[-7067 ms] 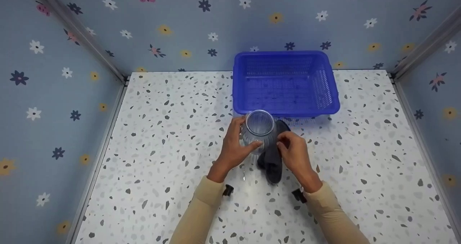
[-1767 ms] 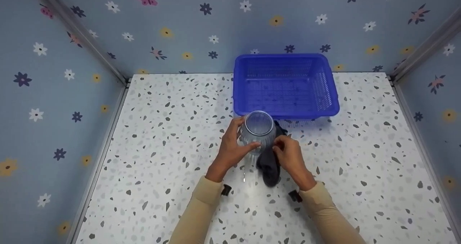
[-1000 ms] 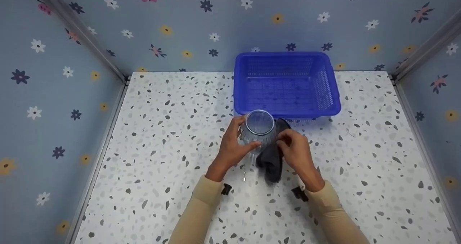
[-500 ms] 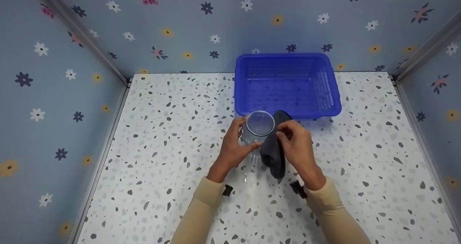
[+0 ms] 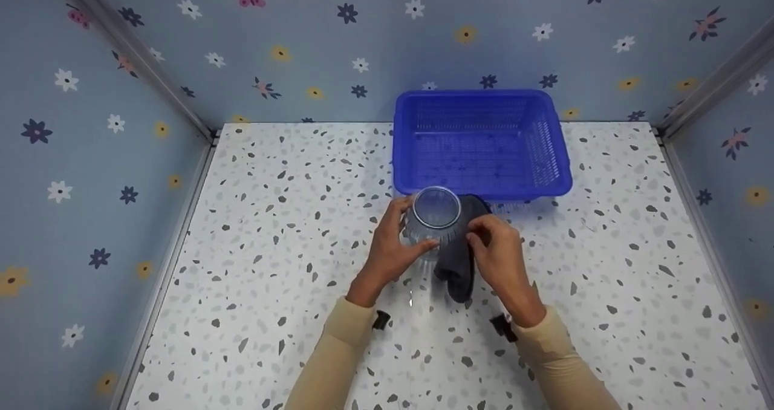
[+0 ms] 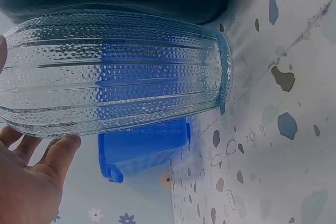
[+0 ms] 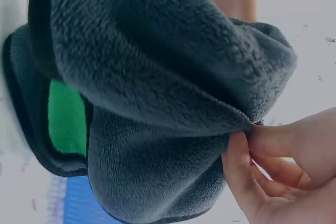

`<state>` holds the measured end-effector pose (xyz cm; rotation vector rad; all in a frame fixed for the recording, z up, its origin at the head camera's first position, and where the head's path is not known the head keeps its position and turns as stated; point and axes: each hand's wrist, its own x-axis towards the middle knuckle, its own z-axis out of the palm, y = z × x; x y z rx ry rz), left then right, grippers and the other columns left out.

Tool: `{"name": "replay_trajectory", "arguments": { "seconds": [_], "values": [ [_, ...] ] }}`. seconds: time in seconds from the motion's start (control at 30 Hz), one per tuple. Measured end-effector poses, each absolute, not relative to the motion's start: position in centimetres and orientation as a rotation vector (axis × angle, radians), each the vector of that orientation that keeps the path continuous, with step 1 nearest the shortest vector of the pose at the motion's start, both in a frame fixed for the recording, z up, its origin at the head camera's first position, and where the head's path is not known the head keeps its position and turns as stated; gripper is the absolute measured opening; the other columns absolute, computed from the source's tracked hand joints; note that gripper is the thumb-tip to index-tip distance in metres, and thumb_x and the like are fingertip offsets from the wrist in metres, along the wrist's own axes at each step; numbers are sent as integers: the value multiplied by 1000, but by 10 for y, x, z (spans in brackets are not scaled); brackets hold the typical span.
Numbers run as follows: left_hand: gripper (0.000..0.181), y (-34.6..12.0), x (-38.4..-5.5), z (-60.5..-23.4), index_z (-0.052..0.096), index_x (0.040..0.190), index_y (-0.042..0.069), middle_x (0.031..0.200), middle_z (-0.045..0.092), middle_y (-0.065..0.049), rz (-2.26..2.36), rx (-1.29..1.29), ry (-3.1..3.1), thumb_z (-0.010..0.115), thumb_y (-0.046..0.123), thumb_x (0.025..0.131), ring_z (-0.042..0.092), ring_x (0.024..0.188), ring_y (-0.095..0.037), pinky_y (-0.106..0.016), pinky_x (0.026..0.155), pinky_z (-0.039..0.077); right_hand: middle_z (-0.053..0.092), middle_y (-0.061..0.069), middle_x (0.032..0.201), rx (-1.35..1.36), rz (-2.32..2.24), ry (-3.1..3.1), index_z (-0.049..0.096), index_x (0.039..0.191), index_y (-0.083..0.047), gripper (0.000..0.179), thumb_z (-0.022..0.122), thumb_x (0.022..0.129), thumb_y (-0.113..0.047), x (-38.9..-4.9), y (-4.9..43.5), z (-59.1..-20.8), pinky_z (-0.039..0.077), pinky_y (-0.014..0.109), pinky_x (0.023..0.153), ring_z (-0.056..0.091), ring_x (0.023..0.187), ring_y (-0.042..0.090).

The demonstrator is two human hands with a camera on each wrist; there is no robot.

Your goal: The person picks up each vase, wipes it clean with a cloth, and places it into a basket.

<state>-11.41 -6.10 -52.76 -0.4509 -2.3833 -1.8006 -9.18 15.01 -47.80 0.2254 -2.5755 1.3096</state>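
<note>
A clear ribbed glass jar (image 5: 436,207), its surface finely bumpy in the left wrist view, stands upright on the speckled table. My left hand (image 5: 393,244) grips its left side, thumb across the front and fingers behind. Along the jar's right side hangs a dark grey fluffy cloth (image 7: 157,77) with a black edge, its lower end near the table. My right hand (image 5: 499,256) pinches a fold of that cloth between thumb and fingertips. A green patch (image 7: 67,121) shows on the cloth's other face in the right wrist view. The jar hides part of the cloth.
Just behind the jar a blue plastic basket (image 5: 484,196) with slotted walls stands against the back wall. Flower-patterned panels (image 5: 290,35) rise at the back and both sides. The white speckled table (image 5: 272,228) spreads around the hands.
My right hand has shifted up and down a little beside the jar, and the cloth's folds have moved with it. My left hand keeps its grip on the jar, which stays in place.
</note>
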Motion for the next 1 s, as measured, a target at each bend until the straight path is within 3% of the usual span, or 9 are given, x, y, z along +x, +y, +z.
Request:
{"name": "replay_trajectory", "arguments": {
  "seconds": [0.37,0.6,0.77,1.0],
  "values": [
    [83,-63,-112,-528,48,149,7,151,52,-11,-1778,-438,-2408,93,28,83,49,143,-25,-43,115,48,71,19,88,173,1289,-2731,70,94,3,12,69,91,14,-99,150,-537,54,48,74,68,82,34],
    [84,-61,-111,-531,48,149,8,150,53,-11,-1778,-442,-2396,94,28,82,50,143,-26,-43,116,47,68,16,81,170,1227,-2827,68,88,-1,12,71,92,10,-101,149,-554,52,48,69,65,76,33],
    [84,-60,-110,-532,47,148,7,150,53,-12,-1774,-450,-2396,94,28,82,51,141,-28,-44,114,48,70,17,85,152,1254,-2818,70,90,1,10,72,92,11,-99,152,-545,53,47,72,66,80,32],
    [83,-61,-113,-528,48,148,6,150,52,-12,-1772,-466,-2383,94,26,82,50,142,-27,-42,114,48,73,19,92,162,1356,-2689,73,98,5,9,72,92,12,-96,156,-496,56,41,72,69,80,32]
  ]
}}
